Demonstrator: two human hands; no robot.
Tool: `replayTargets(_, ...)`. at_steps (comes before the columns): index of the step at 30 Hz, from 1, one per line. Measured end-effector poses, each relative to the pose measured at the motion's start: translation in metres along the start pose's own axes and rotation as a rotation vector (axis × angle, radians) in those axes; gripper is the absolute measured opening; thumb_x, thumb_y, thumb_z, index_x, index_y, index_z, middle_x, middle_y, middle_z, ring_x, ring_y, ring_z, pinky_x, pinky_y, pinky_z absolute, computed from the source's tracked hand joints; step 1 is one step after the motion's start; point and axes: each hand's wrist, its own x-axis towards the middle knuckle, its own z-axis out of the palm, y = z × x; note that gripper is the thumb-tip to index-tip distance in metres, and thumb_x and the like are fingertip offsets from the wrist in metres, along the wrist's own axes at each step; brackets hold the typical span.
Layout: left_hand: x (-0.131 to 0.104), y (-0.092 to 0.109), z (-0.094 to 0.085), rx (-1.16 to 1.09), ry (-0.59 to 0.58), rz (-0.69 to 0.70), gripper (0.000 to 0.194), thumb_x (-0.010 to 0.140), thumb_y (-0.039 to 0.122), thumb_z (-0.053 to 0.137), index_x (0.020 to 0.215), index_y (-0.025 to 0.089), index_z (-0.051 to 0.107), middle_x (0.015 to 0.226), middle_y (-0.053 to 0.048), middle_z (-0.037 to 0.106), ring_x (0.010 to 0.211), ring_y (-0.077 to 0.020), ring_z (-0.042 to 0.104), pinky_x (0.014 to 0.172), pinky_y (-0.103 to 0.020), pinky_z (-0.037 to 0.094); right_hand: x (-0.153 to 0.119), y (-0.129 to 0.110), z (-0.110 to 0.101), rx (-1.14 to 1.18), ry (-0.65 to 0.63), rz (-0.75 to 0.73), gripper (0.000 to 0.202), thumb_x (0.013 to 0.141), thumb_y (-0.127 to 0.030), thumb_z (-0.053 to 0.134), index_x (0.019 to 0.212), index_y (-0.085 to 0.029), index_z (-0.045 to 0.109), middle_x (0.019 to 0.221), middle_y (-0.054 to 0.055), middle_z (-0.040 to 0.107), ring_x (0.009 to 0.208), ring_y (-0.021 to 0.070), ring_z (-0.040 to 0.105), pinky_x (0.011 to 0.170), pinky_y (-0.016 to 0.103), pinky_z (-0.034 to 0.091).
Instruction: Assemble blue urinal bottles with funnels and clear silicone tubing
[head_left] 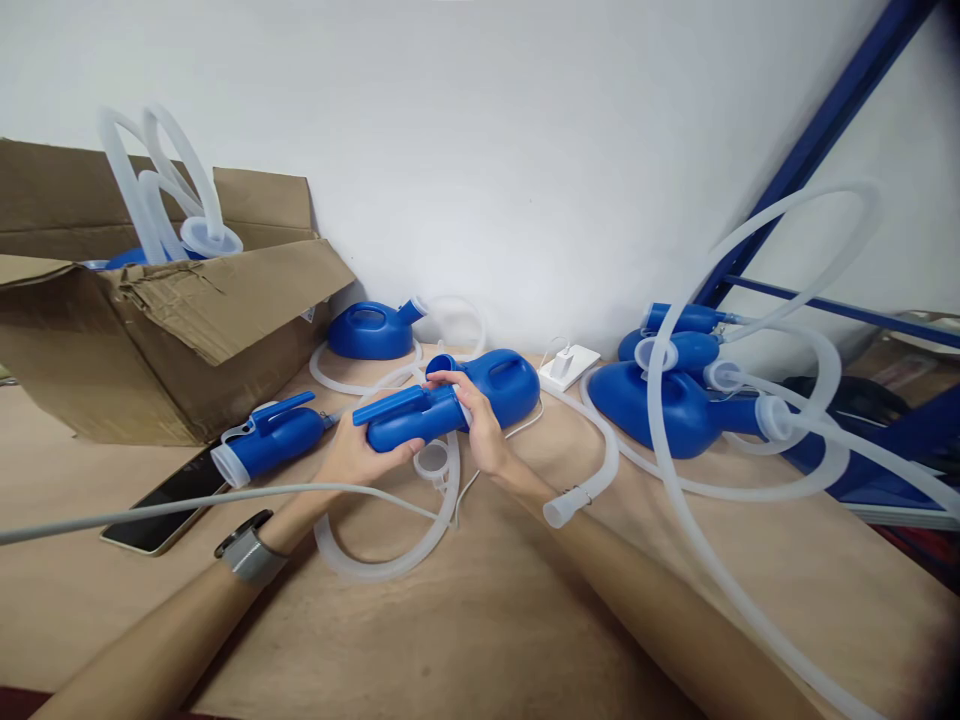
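Note:
A blue cylindrical container with a long handle is held level between my hands above the table. My left hand wraps round its left end, thumb along the underside. At its right end, the fingers of my right hand curl over the rim. Just behind stands a blue bottle with a grip opening, its open mouth facing left. A translucent cap lies below my hands, beside a looped clear tube. Left of my left hand rests another blue container with a white collar.
An open cardboard box with tubes stands left, near a dark phone. Another blue bottle sits behind. Blue bottles and large tube loops fill the right, near a white power adapter. A cable crosses above my left wrist.

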Motion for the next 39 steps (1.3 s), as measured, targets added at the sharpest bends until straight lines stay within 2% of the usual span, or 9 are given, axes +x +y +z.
replayTargets(10, -0.001, -0.001, -0.004, 0.035, -0.042, 0.038, 0.053, 0.078, 0.044, 0.079, 0.124, 0.022, 0.067, 0.12, -0.008, 0.076, 0.107, -0.0308, 0.073, 0.094, -0.044, 0.06, -0.006, 0.006, -0.003, 0.082, -0.094, 0.102, 0.047, 0.104, -0.054, 0.032, 0.125, -0.026, 0.063, 0.122, 0.005, 0.066, 0.123, 0.0241, 0.06, 0.112, 0.04, 0.044)
replayTargets(15, -0.004, -0.001, -0.004, 0.068, -0.009, -0.017, 0.052, 0.076, 0.045, 0.081, 0.12, 0.022, 0.066, 0.113, -0.008, 0.077, 0.1, -0.0307, 0.074, 0.089, -0.045, 0.06, -0.006, 0.004, 0.0, 0.07, -0.088, 0.081, 0.04, 0.103, -0.054, 0.039, 0.117, -0.027, 0.064, 0.123, 0.003, 0.066, 0.123, 0.0235, 0.06, 0.115, 0.04, 0.041)
replayTargets(21, -0.002, 0.011, -0.006, 0.034, 0.001, 0.06, 0.049, 0.075, 0.041, 0.081, 0.118, 0.021, 0.067, 0.11, -0.006, 0.079, 0.095, -0.0273, 0.075, 0.085, -0.038, 0.06, -0.003, 0.001, 0.001, 0.094, -0.111, 0.13, 0.04, 0.101, -0.059, 0.043, 0.115, -0.028, 0.064, 0.124, 0.003, 0.067, 0.121, 0.0247, 0.061, 0.112, 0.041, 0.045)
replayTargets(25, 0.002, 0.003, -0.016, 0.105, -0.047, 0.102, 0.055, 0.074, 0.044, 0.082, 0.122, 0.021, 0.067, 0.115, -0.008, 0.078, 0.097, -0.0287, 0.076, 0.088, -0.039, 0.06, -0.001, 0.013, -0.002, 0.106, -0.155, 0.217, 0.055, 0.098, -0.07, 0.041, 0.133, -0.03, 0.057, 0.137, 0.005, 0.063, 0.134, 0.0267, 0.055, 0.118, 0.046, 0.041)
replayTargets(28, 0.007, -0.016, -0.027, 0.104, -0.186, 0.069, 0.055, 0.077, 0.051, 0.079, 0.123, 0.021, 0.071, 0.118, -0.008, 0.079, 0.101, -0.0312, 0.076, 0.092, -0.041, 0.059, -0.003, 0.018, -0.007, -0.072, -0.229, 0.318, 0.073, 0.097, -0.075, 0.041, 0.155, -0.03, 0.039, 0.165, 0.006, 0.039, 0.155, 0.0274, 0.031, 0.128, 0.05, 0.022)
replayTargets(30, 0.011, -0.028, -0.034, 0.1, -0.199, 0.003, 0.06, 0.077, 0.056, 0.078, 0.124, 0.02, 0.073, 0.121, -0.01, 0.078, 0.108, -0.0346, 0.074, 0.098, -0.045, 0.057, -0.007, 0.015, -0.01, -0.275, -0.277, 0.362, 0.083, 0.095, -0.073, 0.047, 0.162, -0.028, 0.028, 0.172, 0.007, 0.023, 0.16, 0.0285, 0.017, 0.13, 0.052, 0.012)
replayTargets(35, 0.016, -0.045, -0.043, 0.176, -0.147, -0.155, 0.068, 0.077, 0.066, 0.074, 0.126, 0.019, 0.071, 0.123, -0.013, 0.077, 0.112, -0.0369, 0.071, 0.1, -0.05, 0.054, -0.023, 0.002, -0.015, -0.703, -0.543, 0.261, 0.11, 0.081, -0.062, 0.077, 0.164, -0.014, 0.022, 0.161, 0.026, 0.04, 0.151, 0.0429, 0.036, 0.122, 0.061, 0.031)
replayTargets(37, 0.015, -0.048, -0.042, 0.245, -0.14, -0.2, 0.069, 0.075, 0.071, 0.072, 0.119, 0.018, 0.073, 0.113, -0.013, 0.079, 0.103, -0.0366, 0.073, 0.094, -0.049, 0.056, -0.027, 0.005, -0.017, -0.82, -0.605, 0.196, 0.109, 0.078, -0.055, 0.082, 0.162, -0.01, 0.029, 0.156, 0.029, 0.045, 0.147, 0.0453, 0.041, 0.118, 0.062, 0.036)
replayTargets(39, 0.015, -0.052, -0.039, 0.308, -0.142, -0.232, 0.068, 0.074, 0.074, 0.07, 0.111, 0.017, 0.073, 0.104, -0.013, 0.079, 0.094, -0.0358, 0.074, 0.087, -0.046, 0.057, -0.029, 0.011, -0.019, -0.882, -0.591, 0.145, 0.093, 0.08, -0.047, 0.082, 0.156, -0.012, 0.04, 0.15, 0.027, 0.053, 0.141, 0.0437, 0.049, 0.114, 0.06, 0.041)
